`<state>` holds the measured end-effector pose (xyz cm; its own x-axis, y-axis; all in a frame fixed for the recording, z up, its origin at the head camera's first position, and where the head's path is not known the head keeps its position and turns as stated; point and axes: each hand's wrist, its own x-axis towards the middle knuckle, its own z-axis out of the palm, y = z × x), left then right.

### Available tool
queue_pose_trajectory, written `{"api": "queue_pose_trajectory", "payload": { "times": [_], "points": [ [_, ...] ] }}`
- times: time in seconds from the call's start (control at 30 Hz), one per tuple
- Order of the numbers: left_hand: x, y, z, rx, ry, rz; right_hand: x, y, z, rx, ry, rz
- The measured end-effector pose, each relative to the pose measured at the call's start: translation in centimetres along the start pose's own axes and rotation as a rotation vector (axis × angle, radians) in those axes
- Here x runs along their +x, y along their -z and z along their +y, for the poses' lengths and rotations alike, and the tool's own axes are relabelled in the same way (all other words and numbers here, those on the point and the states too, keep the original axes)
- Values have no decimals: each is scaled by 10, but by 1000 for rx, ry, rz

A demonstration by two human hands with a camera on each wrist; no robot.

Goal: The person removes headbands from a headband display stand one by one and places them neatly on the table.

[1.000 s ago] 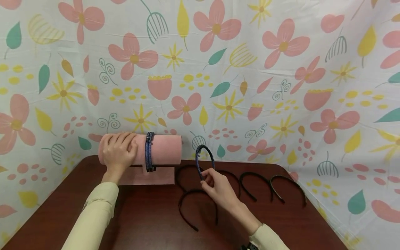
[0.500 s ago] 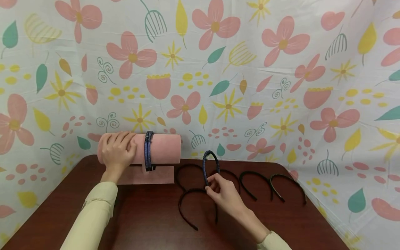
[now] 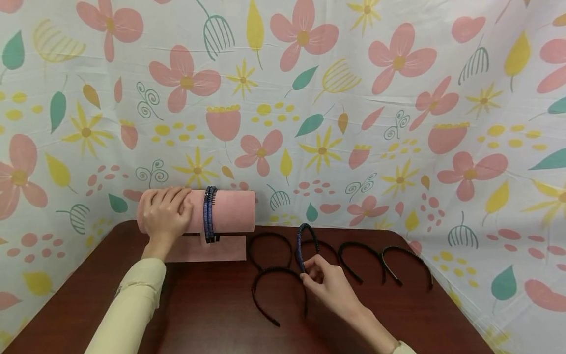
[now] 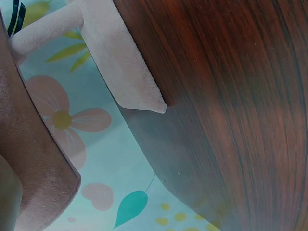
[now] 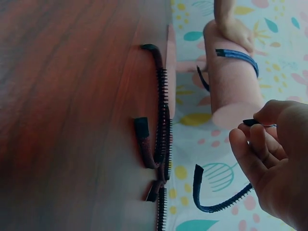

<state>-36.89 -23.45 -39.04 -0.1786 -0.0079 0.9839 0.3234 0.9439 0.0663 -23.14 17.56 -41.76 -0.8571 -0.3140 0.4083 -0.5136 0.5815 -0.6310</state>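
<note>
My left hand rests over the left part of a pink padded roll on a stand, its fingers curled over the top. Blue headbands sit side by side around the roll, right of that hand. My right hand pinches one end of another blue headband, held upright above the table among dark headbands. In the right wrist view, the right hand has the tip between thumb and fingers, and the toothed band curves below.
Dark headbands lie on the brown table: two touching ones left of my right hand, others to its right, up to the far right one. The stand's pink base is under the roll. A flowered cloth hangs behind.
My right hand has moved right and down with the blue headband, away from the roll. The left hand stays on the roll.
</note>
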Motion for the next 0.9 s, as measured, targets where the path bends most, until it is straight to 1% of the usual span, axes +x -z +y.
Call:
{"api": "queue_pose_trajectory", "payload": {
  "times": [0.23,0.33,0.43,0.57,0.67,0.9],
  "points": [
    [0,0,1,1,-5,5,-14,11,2,21,-55,-60],
    [1,1,1,3,-7,6,-21,17,0,19,-97,-98],
    [1,1,1,1,-6,4,-27,24,-2,26,-121,-142],
    [2,1,1,-2,0,2,-34,30,0,23,-125,-186],
    [2,1,1,-4,5,-1,-38,33,4,1,-136,-216],
    [0,1,1,-6,6,-1,-46,39,19,-50,-154,-289]
  ]
}}
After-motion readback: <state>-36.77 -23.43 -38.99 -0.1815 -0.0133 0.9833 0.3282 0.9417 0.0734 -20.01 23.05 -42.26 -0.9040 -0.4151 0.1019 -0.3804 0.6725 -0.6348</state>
